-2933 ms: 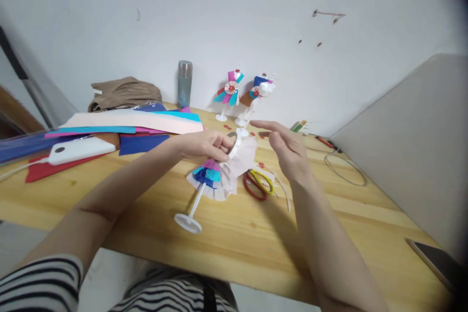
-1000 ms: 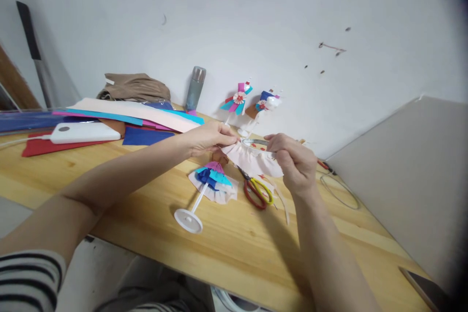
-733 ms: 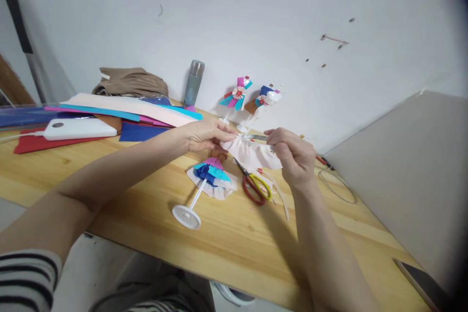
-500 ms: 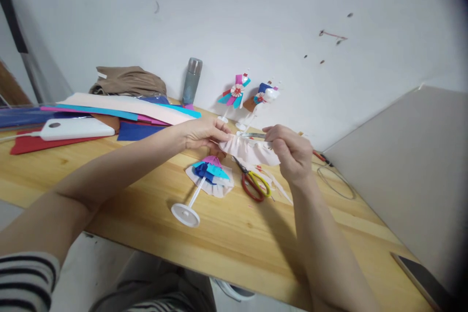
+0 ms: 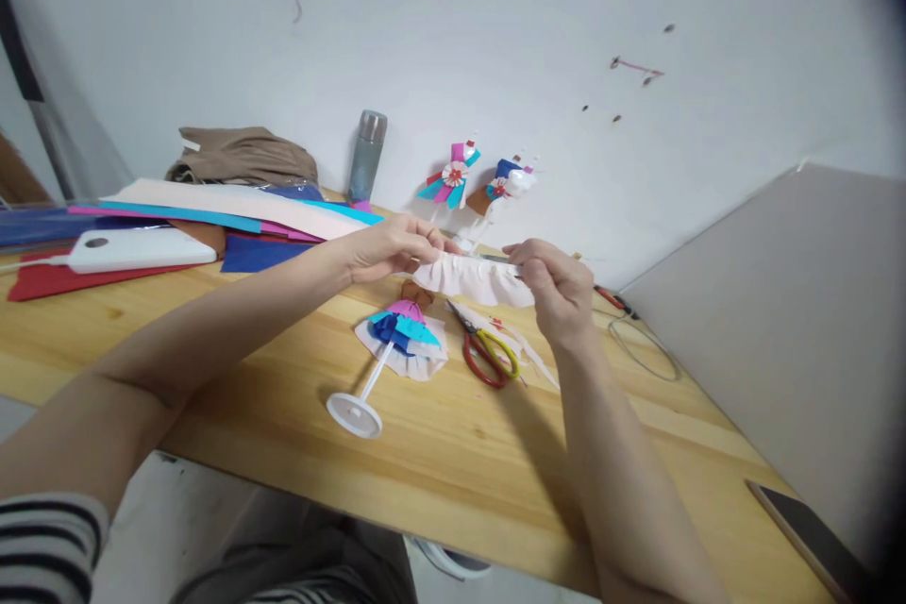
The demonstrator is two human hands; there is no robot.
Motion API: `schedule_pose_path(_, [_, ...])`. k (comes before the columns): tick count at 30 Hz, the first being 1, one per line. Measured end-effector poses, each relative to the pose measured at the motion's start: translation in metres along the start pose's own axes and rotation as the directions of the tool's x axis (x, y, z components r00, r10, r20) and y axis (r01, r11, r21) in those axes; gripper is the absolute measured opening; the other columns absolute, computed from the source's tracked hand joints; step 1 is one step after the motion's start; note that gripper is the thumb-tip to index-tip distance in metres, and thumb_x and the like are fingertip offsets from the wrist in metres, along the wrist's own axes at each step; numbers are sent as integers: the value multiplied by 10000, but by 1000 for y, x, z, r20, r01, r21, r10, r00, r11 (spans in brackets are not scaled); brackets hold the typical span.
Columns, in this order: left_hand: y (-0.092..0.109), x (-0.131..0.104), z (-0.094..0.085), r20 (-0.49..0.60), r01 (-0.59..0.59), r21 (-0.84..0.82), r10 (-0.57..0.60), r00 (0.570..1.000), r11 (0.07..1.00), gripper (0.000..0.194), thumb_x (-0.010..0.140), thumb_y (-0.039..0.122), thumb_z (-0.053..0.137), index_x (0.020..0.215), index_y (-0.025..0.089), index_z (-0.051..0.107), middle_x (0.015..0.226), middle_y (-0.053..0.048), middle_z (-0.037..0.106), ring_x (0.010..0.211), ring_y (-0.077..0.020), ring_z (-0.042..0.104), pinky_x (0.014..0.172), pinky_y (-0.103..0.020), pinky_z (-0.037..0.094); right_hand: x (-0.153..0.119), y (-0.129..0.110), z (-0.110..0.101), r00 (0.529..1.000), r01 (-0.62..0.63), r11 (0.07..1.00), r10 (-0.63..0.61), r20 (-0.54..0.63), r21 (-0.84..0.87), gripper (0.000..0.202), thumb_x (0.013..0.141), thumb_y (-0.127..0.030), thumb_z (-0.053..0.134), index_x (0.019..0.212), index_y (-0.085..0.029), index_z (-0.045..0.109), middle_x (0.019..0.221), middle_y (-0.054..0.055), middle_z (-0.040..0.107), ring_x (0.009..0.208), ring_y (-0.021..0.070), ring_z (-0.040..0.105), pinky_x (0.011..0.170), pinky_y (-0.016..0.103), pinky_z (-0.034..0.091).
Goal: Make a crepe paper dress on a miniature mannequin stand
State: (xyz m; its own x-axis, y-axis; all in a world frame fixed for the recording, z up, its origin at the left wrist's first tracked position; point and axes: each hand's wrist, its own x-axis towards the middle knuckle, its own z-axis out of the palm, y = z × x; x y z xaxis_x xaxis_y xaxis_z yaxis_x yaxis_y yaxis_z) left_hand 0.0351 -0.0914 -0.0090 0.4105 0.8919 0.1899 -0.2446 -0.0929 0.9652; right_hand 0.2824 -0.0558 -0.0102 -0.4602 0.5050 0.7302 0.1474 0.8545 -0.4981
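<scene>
A pale pink ruffled strip (image 5: 471,279) stretches between my two hands above the wooden table. My left hand (image 5: 400,248) pinches its left end. My right hand (image 5: 556,283) is closed at the right end, with a thin metallic tool (image 5: 494,258) partly showing beside its fingers; the rest of the tool is hidden. Below the strip, a doll-like figure with pink, turquoise and blue paper layers (image 5: 402,332) lies on its side, its white stand (image 5: 355,415) toward me. Scissors with red and yellow handles (image 5: 488,349) lie right of it, blades pointing up-left.
Two decorated figures (image 5: 453,175) stand by the wall, near a grey bottle (image 5: 368,157). Coloured paper sheets (image 5: 233,206), a white power strip (image 5: 145,248) and brown cloth (image 5: 244,156) lie left. Paper scraps (image 5: 528,344) are beside the scissors; a phone (image 5: 807,528) is at right.
The whole view has shifted slightly. The ruffled strip is held a little higher and straighter, and both hands still hold on at its ends.
</scene>
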Motion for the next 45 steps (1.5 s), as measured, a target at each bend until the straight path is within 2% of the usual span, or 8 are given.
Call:
schedule_pose_path(5, [5, -4, 1, 128, -71, -2, 71, 989, 997, 158, 603, 202, 771, 621, 120, 636, 1300, -150, 649, 1045, -241, 638, 817, -322, 462, -3, 3, 6, 997, -76, 996, 77, -26, 36, 394, 935, -560, 509, 709, -253, 610, 730, 32, 572, 769, 227, 559, 792, 390, 453])
schedule_pose_path(11, [6, -4, -1, 214, -71, 12, 67, 975, 997, 278, 588, 300, 854, 627, 135, 634, 1108, -157, 729, 1212, -282, 591, 990, -382, 420, -4, 9, 15, 960, -277, 925, 277, 37, 260, 477, 820, -689, 581, 680, -234, 618, 729, 38, 591, 744, 232, 565, 700, 374, 443])
schedule_pose_path(19, [9, -7, 0, 190, -34, 6, 32, 981, 999, 339, 566, 342, 888, 648, 128, 639, 914, -129, 744, 973, -237, 674, 785, -298, 462, 1, 5, 21, 944, -325, 858, 319, 83, 399, 522, 720, -768, 574, 780, -256, 658, 787, 68, 652, 899, 298, 643, 814, 437, 499])
schedule_pose_path(25, [8, -2, -12, 108, -35, -35, 38, 993, 999, 287, 564, 275, 852, 672, 108, 646, 805, -88, 709, 757, -169, 651, 714, -284, 469, 6, 15, 5, 939, -188, 832, 308, -153, 522, 475, 791, -739, 462, 850, -295, 619, 1033, 76, 706, 1172, 297, 608, 954, 486, 478])
schedule_pose_path(29, [7, 1, -22, 17, -61, -104, 63, 998, 993, 233, 587, 208, 804, 709, 100, 638, 701, -32, 653, 621, -109, 588, 629, -247, 460, 4, 29, -21, 855, -501, 849, 515, -53, 168, 312, 745, -545, 672, 774, -236, 635, 846, 68, 704, 859, 244, 674, 784, 388, 518])
schedule_pose_path(33, [10, 1, -24, -29, -91, -136, 88, 996, 986, 225, 602, 185, 787, 725, 102, 617, 700, -35, 640, 639, -139, 604, 667, -304, 516, -14, 37, -18, 525, -582, 665, 747, 408, -468, 209, 698, -391, 761, 706, -206, 663, 677, 47, 687, 642, 209, 647, 601, 318, 463])
schedule_pose_path(41, [6, 3, -18, -32, -104, -223, 99, 995, 969, 149, 649, 141, 751, 720, 89, 631, 720, -48, 656, 682, -144, 618, 875, -414, 530, -61, 42, 19, 623, -520, 585, 758, 192, -623, 258, 711, -277, 763, 871, -254, 563, 628, -2, 607, 600, 198, 580, 543, 295, 364])
schedule_pose_path(45, [1, 5, -17, -21, -90, -251, 87, 996, 964, 167, 638, 144, 769, 726, 75, 644, 742, -63, 676, 720, -155, 641, 873, -393, 538, -69, 33, 7, 577, -675, 574, 803, 153, -463, 297, 772, -397, 711, 947, -215, 556, 608, -30, 607, 510, 144, 544, 497, 264, 385])
